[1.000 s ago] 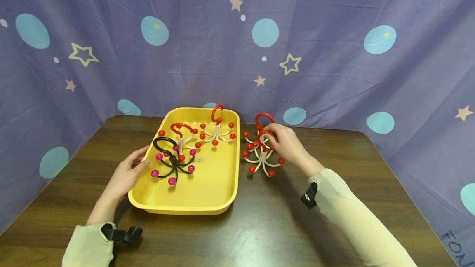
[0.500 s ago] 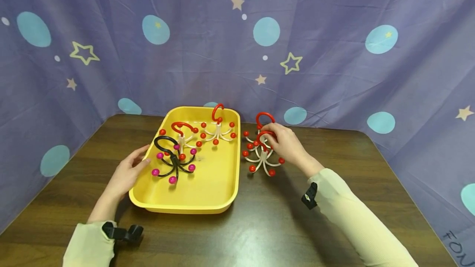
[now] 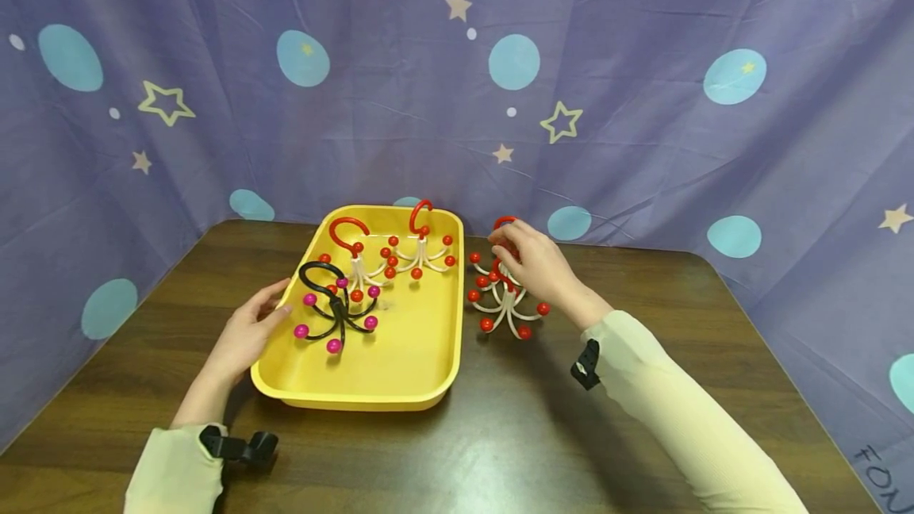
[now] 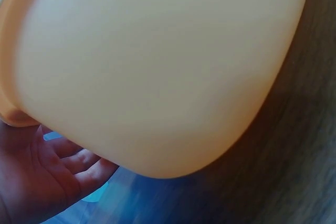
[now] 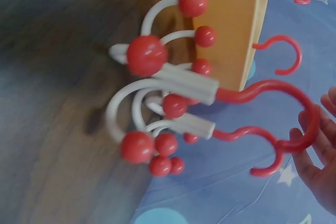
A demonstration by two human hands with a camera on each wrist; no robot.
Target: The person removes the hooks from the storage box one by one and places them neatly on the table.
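On the left, my left hand (image 3: 246,335) grips the rim of a yellow plastic tray (image 3: 400,367), thumb over the edge and fingers beneath. Right of the tray two white hangers with curved legs, red ball tips and red hooks stand on the table, the front hanger (image 3: 508,304) overlapping the back hanger (image 3: 505,220). My right hand (image 3: 539,264) is at their hooks; in the right wrist view its loosely extended fingers lie right by the front red hook (image 5: 310,114). Inside the tray stand a black hanger (image 3: 337,312) with magenta balls and two white hangers, a left one (image 3: 359,270) and a right one (image 3: 421,251).
A dark wooden table (image 3: 485,450) carries everything. Behind it hangs a purple curtain (image 3: 400,117) with stars and blue dots. Black straps (image 3: 239,448) sit at both wrists over pale sleeves.
My right hand has loosened from the front hanger's hook and shifted slightly left and up. In the tray, the left white hanger has swung more upright. My left hand stays on the rim.
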